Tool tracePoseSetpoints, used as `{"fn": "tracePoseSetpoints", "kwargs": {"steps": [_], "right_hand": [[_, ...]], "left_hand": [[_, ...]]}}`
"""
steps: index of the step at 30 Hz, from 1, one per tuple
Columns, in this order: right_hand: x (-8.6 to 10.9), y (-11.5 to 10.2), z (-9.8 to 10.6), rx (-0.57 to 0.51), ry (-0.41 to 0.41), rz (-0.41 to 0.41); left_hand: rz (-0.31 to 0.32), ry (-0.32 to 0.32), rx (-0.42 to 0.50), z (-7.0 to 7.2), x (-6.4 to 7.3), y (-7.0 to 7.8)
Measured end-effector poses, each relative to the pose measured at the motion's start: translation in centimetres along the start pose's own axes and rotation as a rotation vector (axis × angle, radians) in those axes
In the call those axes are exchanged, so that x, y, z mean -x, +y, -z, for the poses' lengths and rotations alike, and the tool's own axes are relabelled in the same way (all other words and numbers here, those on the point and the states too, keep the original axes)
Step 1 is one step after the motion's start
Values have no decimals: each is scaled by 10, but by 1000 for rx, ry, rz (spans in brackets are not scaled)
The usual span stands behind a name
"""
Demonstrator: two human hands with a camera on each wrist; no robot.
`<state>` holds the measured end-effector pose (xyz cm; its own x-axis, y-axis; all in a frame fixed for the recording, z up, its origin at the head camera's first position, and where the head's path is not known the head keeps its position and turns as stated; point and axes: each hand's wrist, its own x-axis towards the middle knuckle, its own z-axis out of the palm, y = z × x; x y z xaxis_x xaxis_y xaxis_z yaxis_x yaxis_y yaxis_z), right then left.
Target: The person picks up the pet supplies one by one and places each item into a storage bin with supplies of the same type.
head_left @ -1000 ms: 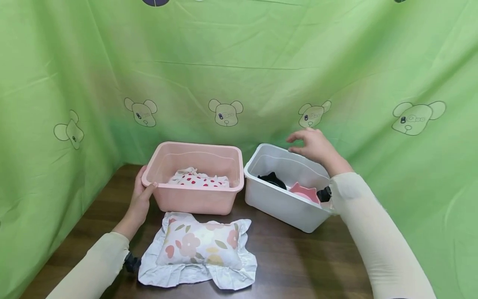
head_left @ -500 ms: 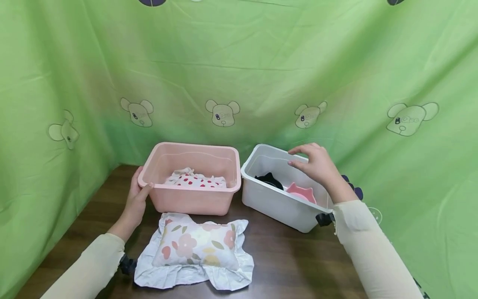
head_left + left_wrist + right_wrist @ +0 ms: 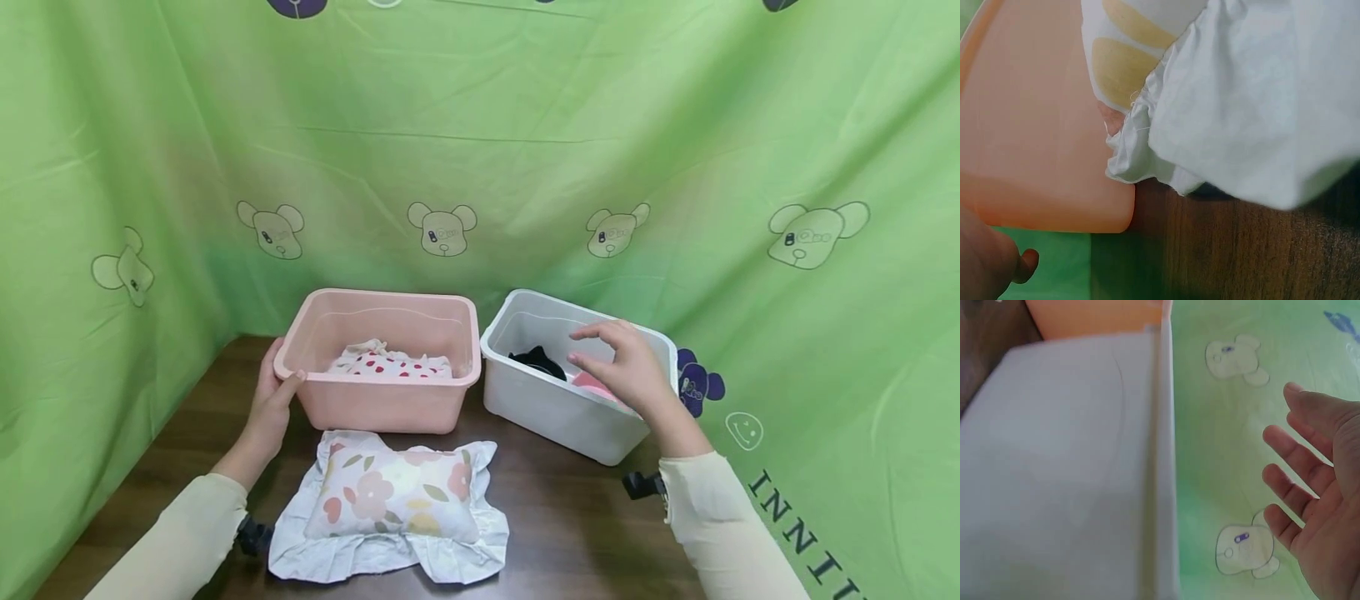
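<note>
My left hand [image 3: 268, 408] holds the front left corner of a pink plastic bin [image 3: 381, 407], thumb at its rim. Inside that bin lies a white cloth with red dots [image 3: 393, 365]. Over the right part of a white bin [image 3: 551, 417] hovers my right hand [image 3: 628, 371], fingers apart and holding nothing. A black cat-eared dish [image 3: 538, 361] sits in the white bin, and a pink one [image 3: 588, 382] is partly hidden behind the hand and rim. In the right wrist view the fingers [image 3: 1294, 453] are loosely bent, beside the bin's rim.
A small flowered pillow [image 3: 397, 493] with a white frill lies on the brown wooden table [image 3: 570, 533] in front of the pink bin. The two bins stand side by side at the back. A green curtain [image 3: 450, 100] with bear faces hangs behind and at both sides.
My right hand has come down and nearer, from above the white bin's back rim to over its right part, and now covers some of the pink dish. My left hand stays at the pink bin.
</note>
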<state>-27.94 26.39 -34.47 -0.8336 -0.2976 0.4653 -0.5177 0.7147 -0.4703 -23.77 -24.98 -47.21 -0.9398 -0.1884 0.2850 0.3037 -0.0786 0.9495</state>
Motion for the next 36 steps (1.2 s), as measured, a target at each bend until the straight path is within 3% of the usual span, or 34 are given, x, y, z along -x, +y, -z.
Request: {"fn": "tracePoseSetpoints", "kwargs": {"steps": [10,15,19,36], "right_hand": [[32,-14,-19,-87,88,123],[46,-22,-31,-143,88,214],[58,-27,-42,-178,53,259],[94,-27,-101,-203,-161,258]], "left_hand": [[-5,6,-5,1,1,2],[-3,2,-11,2,1,2],[-5,-4,-8,1,1,1],[-13,-5,-10,0,1,1]]}}
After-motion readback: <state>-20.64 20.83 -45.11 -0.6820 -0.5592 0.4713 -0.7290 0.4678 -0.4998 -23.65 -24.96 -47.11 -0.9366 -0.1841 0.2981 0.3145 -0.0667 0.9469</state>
